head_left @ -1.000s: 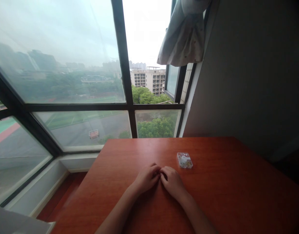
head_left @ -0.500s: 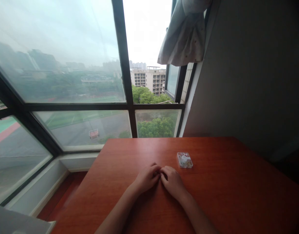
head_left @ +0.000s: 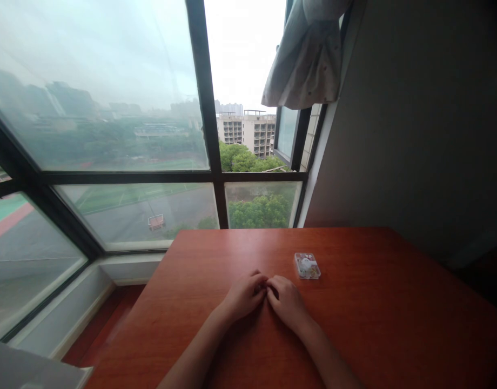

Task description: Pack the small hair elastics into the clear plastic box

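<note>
My left hand point(head_left: 244, 296) and my right hand point(head_left: 288, 302) rest side by side on the reddish-brown wooden table point(head_left: 374, 313), fingertips touching each other near the table's middle. Both hands have their fingers curled under; whether anything is pinched between them is hidden. A small clear plastic box point(head_left: 307, 266) with small coloured bits inside lies flat on the table, a little beyond and to the right of my right hand, untouched.
A big window with dark frames point(head_left: 210, 135) stands beyond the table's far edge. A bunched pale curtain point(head_left: 307, 59) hangs at the top. A grey wall point(head_left: 414, 124) runs along the right. The table's left edge drops to a red floor point(head_left: 106, 324).
</note>
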Demonstrator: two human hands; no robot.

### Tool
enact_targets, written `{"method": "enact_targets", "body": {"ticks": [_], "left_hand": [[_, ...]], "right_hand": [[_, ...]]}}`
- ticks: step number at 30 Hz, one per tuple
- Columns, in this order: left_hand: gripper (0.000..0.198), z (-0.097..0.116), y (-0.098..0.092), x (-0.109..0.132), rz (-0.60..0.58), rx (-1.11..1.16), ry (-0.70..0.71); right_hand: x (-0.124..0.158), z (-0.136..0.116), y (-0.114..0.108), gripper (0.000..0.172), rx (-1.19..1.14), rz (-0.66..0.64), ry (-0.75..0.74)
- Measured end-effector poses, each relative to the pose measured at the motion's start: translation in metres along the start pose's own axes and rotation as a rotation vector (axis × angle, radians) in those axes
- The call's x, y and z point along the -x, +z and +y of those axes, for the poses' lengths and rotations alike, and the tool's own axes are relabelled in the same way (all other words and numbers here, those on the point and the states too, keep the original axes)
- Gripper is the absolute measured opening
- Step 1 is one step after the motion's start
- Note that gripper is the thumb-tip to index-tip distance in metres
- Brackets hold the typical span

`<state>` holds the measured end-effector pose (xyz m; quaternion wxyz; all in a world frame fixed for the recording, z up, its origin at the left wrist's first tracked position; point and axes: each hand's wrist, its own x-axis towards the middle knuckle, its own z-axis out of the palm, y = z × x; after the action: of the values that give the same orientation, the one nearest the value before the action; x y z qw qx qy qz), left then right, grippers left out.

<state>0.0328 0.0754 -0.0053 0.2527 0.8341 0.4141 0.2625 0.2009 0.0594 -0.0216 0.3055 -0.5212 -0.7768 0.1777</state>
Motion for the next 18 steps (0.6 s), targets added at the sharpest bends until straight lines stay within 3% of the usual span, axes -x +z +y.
{"method": "enact_targets", "body": {"ticks": [18], "left_hand": [[0.012,0.0009,-0.0004,-0.0001,0.004,0.012,-0.006]], "right_hand": [[-0.0007,-0.0009,-0.0016,0.021,0.005,-0.013,0.006]]}}
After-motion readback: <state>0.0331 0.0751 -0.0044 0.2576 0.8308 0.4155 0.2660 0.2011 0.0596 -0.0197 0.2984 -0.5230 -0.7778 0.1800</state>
